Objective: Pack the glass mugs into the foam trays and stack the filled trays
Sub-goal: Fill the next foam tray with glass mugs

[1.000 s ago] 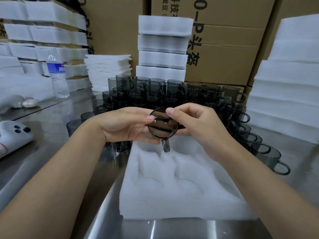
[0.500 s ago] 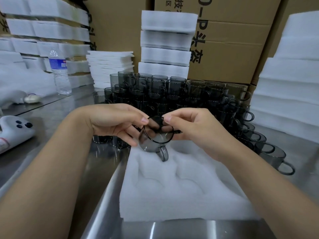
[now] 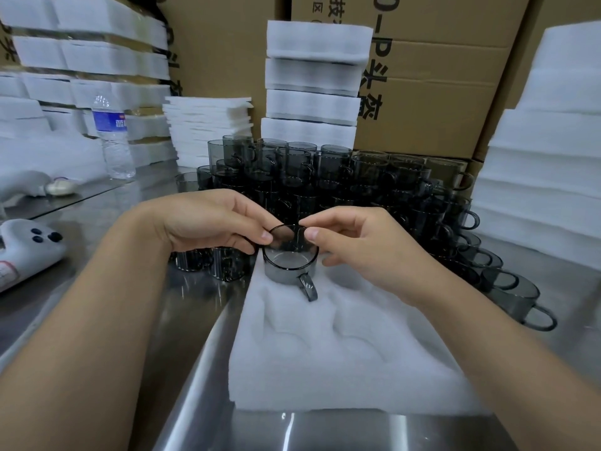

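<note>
A smoky grey glass mug (image 3: 290, 265) stands upright in the far-left pocket of a white foam tray (image 3: 341, 349), its handle pointing toward me. My left hand (image 3: 211, 222) pinches the mug's rim on the left side. My right hand (image 3: 361, 245) pinches the rim on the right side. The tray's other pockets hold nothing. Behind the tray, many more grey glass mugs (image 3: 325, 177) stand stacked in rows on the steel table (image 3: 292, 431).
Loose mugs (image 3: 517, 297) trail along the tray's right side. Stacks of foam trays (image 3: 312, 83) and foam sheets (image 3: 208, 128) stand against cardboard boxes (image 3: 432, 102). More foam (image 3: 546, 177) is piled at right. A water bottle (image 3: 112, 138) and a white handheld device (image 3: 29, 249) sit left.
Both hands lowered the mug from a tilted hold above the tray, turned it upright, and set it down into the far-left pocket. The camera view also shifted slightly.
</note>
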The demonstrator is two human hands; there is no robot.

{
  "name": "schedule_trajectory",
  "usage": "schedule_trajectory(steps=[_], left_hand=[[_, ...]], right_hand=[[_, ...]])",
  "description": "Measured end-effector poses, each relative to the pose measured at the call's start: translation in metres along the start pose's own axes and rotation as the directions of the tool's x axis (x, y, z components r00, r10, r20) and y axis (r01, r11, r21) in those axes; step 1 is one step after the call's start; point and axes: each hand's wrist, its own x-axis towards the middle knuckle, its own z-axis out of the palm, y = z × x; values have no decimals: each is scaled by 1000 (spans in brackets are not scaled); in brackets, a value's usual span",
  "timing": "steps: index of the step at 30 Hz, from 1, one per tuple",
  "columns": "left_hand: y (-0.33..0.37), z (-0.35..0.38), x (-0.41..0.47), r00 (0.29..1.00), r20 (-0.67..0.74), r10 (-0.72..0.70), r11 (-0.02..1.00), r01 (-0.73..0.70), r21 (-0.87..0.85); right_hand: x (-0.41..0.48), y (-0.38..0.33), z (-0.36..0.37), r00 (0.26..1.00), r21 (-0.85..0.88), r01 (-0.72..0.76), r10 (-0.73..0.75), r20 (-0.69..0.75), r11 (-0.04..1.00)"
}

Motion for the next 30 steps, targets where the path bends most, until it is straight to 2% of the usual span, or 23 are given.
schedule_trajectory(steps=[6,13,18,23,26,30], left_hand=[[0,0,1,999,-4,-33,999,33,1],[1,0,-3,998,60,-24,994,17,111],[2,6,-2,996,37,-77,964,65,258],[8,10,-2,991,-14,-131,920,127,371],[9,14,-2,990,-51,-132,918,141,370],[12,19,-2,995,-32,-95,920,100,379]], right_hand=[[1,2,0,999,-55,-41,42,26,998],[-1,3,1,995,-186,-5,23,93,982],[0,7,0,992,-375,11,37,121,927],[1,9,3,988,-467,44,32,153,883],[1,9,3,983,-524,64,39,182,849],[-1,6,4,979,-580,81,44,199,811]])
